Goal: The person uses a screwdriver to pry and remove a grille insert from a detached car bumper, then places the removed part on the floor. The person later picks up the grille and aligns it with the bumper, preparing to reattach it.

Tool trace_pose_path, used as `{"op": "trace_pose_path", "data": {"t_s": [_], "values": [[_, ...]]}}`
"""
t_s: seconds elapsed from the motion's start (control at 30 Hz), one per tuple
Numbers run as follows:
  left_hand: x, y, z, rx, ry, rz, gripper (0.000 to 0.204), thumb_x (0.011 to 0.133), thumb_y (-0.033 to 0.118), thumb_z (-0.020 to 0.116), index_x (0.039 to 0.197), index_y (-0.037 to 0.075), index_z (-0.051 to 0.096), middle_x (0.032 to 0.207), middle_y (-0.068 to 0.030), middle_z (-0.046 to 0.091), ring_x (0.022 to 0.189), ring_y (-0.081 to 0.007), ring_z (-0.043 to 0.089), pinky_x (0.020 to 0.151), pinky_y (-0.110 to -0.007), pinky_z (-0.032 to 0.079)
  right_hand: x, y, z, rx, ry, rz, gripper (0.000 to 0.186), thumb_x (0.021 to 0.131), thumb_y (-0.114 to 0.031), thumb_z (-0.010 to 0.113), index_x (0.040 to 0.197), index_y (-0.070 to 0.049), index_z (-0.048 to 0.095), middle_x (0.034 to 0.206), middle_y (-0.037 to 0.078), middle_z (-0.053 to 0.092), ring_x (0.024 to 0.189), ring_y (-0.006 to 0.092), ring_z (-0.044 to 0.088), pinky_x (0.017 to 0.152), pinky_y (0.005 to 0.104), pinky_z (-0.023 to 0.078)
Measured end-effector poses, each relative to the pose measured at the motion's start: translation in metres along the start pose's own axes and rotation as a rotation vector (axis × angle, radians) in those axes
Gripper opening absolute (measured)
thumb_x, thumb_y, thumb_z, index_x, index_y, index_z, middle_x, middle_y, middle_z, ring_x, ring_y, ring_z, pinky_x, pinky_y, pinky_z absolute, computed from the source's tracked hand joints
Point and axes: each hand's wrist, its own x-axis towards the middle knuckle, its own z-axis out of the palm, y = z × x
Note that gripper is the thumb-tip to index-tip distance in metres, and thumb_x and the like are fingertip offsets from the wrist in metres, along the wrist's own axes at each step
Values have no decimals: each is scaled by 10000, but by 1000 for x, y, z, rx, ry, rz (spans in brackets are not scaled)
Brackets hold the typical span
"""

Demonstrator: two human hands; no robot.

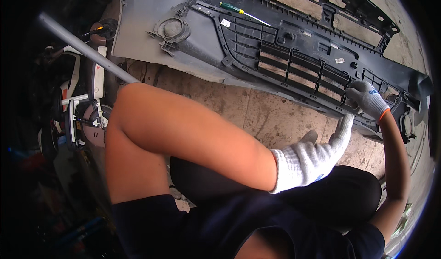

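A dark plastic car bumper [216, 77] lies inner side up, with a slatted grille insert [301, 66] along its middle. My right hand [367, 100], in a white knit glove with an orange cuff, is closed at the grille's right end; what its curled fingers hold is hidden. Below it and to the left, my left hand [314, 160], also gloved, has fingers extended and slightly bent, near the bumper's lower edge. A green and yellow screwdriver [234, 8] rests on the bumper's upper part, left of the grille's top.
A long grey tube [82, 47] slants in from the upper left, partly behind my left arm. At the left stand white and metal frame parts [98, 73] among dark clutter. Stained floor tiles [225, 102] show below the bumper, around my dark-clothed legs [340, 197].
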Motion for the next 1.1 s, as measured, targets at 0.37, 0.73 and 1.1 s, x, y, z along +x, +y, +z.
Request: {"op": "trace_pose_path", "data": {"t_s": [0.37,0.73,1.1], "values": [[-71,14,178,-1258,-448,-582,953,936,743,534,1550,20,446,1558,-224,484,1388,-370,500,1198,-553,316,234,-205,34,-391,272,-420,618,984,-436,694,1403,5,584,1278,261,709,1192,389,699,1013,452,569],[-71,42,211,-1129,54,-759,722,827,766,645,1129,117,554,972,-61,548,848,-236,593,782,-447,463,280,-332,105,71,386,-837,354,977,-350,667,1132,-48,566,911,250,717,862,457,714,759,520,568],[-96,-28,71,-1641,-513,-1485,428,1042,316,643,1355,23,642,1365,-194,684,1250,-338,660,1090,-422,499,-299,-169,-41,0,113,136,401,891,-470,710,858,-75,650,719,183,694,674,394,711,641,494,571]]}}
